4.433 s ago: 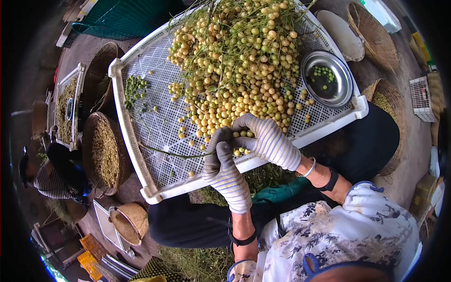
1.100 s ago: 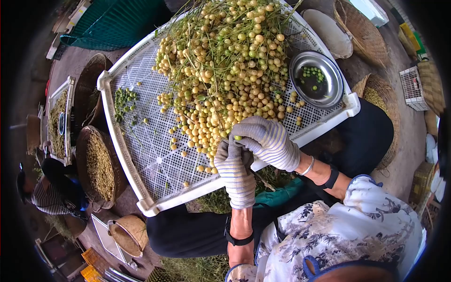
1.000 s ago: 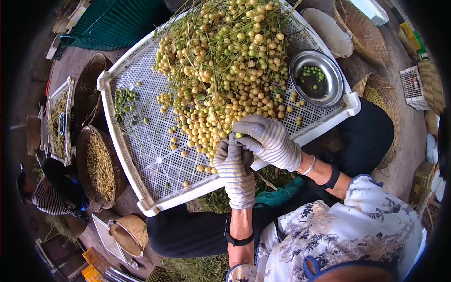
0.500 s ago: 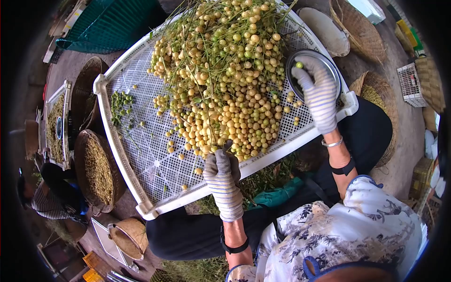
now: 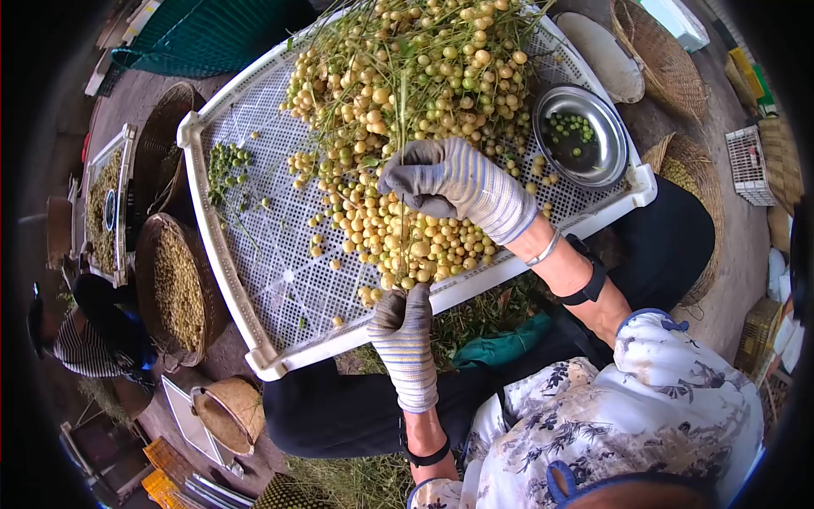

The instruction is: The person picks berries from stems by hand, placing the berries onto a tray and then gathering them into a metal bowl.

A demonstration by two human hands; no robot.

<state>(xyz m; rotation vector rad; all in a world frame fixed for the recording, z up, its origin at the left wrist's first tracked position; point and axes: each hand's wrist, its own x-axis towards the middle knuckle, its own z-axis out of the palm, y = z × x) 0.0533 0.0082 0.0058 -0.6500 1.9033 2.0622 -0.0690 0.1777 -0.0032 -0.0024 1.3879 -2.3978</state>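
Note:
A large heap of small round yellow-green fruits (image 5: pixel 441 242) on thin stems covers much of a white perforated tray (image 5: pixel 288 263) across my lap. My left hand (image 5: pixel 403 343), in a striped knit glove with grey fingers, is closed at the tray's near edge, thumb and fingers pinching a fruit stem. Above it, my gloved right hand (image 5: pixel 462 182) reaches over the heap with curled fingers beside the upright stem. What lies inside those fingers is hidden. A steel bowl (image 5: pixel 615 161) with several small green fruits stands at the tray's right side.
Small green fruits (image 5: pixel 227 170) lie at the tray's left. Around the tray stand a fruit-filled basket (image 5: pixel 178 293), a teal basket (image 5: pixel 203 42), wicker baskets (image 5: pixel 661 55) and a white crate (image 5: pixel 748 165). A person (image 5: pixel 93 339) in a striped top sits at the left.
My right hand has moved left from the steel bowl to over the heap, leaving the green fruits in the bowl in view. My left hand stays near the tray's front edge.

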